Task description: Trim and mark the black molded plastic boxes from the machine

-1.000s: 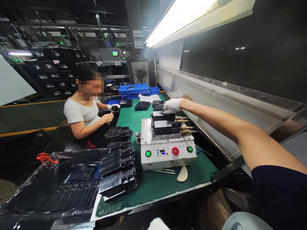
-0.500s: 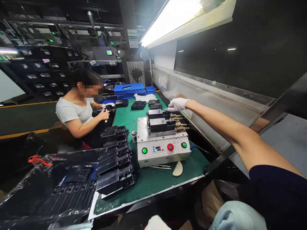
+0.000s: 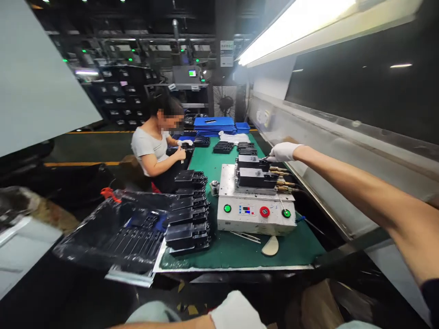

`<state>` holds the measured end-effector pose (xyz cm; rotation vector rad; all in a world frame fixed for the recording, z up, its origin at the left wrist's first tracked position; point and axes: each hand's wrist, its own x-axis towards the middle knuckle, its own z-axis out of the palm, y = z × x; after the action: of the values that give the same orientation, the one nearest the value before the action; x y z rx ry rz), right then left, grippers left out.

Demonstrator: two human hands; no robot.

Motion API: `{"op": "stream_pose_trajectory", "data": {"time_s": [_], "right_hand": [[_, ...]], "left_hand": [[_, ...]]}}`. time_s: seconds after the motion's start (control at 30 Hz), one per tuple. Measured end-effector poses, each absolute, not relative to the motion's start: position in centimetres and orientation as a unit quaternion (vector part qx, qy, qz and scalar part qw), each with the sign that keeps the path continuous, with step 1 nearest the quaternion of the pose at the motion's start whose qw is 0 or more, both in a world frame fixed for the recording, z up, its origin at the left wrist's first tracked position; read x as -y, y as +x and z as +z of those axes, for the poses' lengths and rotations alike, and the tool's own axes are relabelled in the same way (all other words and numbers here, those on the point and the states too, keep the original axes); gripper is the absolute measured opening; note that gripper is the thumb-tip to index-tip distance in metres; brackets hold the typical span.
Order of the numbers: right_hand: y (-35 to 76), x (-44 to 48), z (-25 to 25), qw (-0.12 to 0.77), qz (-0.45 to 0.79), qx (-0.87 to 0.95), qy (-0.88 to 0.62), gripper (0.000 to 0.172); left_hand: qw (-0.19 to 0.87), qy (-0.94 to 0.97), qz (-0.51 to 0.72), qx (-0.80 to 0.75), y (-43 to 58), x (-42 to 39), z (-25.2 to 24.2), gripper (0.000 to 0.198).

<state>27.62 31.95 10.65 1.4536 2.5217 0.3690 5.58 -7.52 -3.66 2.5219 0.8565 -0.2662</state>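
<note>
My right hand [image 3: 283, 151], in a white glove, reaches far out over the bench, its fingers pinched at the far right corner of the black part [image 3: 249, 161] clamped on the white test fixture [image 3: 255, 208]. A second black part [image 3: 255, 178] sits in front of it, with brass fittings [image 3: 283, 179] on its right side. My left hand [image 3: 235, 312], also gloved, shows only partly at the bottom edge, low by my lap; its fingers are hidden.
A stack of black parts [image 3: 188, 214] stands left of the fixture on the green mat [image 3: 240, 251]. A plastic-wrapped black tray [image 3: 116, 233] lies further left. Tweezers [image 3: 245, 236] and a pale scraper [image 3: 270, 246] lie in front. A co-worker [image 3: 154, 146] sits at the left; blue trays [image 3: 214, 124] behind.
The view has swung left and pulled back, so the bench sits further right in the picture. My right hand stays at the far black part. My left hand shows more at the bottom.
</note>
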Motion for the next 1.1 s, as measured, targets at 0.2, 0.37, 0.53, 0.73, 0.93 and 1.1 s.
{"op": "stream_pose_trajectory", "data": {"time_s": [0.2,0.37,0.53,0.73,0.93,1.1], "right_hand": [[22.3,-20.1,4.4,-0.074,0.157,-0.842,0.510,0.069],[16.1,-6.1,-9.3,0.032,-0.074,-0.914,0.397,0.050],[13.7,-2.8,-17.2,0.074,-0.114,-0.869,0.475,0.044],[18.6,-3.7,-17.0,0.040,-0.096,-0.746,0.657,0.060],[23.9,-3.2,-17.3,-0.022,-0.082,-0.525,0.847,0.054],[22.9,-1.6,-16.7,-0.167,-0.110,-0.499,0.843,0.034]], "left_hand": [[0.219,0.932,-0.172,-0.233,5.1,9.5,-1.9,0.033],[0.231,0.946,-0.172,-0.148,4.1,11.4,-1.2,0.013],[0.225,0.956,-0.135,-0.132,4.0,13.0,-1.9,0.017],[0.228,0.950,-0.176,-0.125,3.8,13.4,-2.3,0.022],[0.220,0.943,-0.206,-0.144,4.1,12.8,-1.7,0.025],[0.222,0.937,-0.208,-0.174,4.5,13.2,-3.8,0.031]]}}
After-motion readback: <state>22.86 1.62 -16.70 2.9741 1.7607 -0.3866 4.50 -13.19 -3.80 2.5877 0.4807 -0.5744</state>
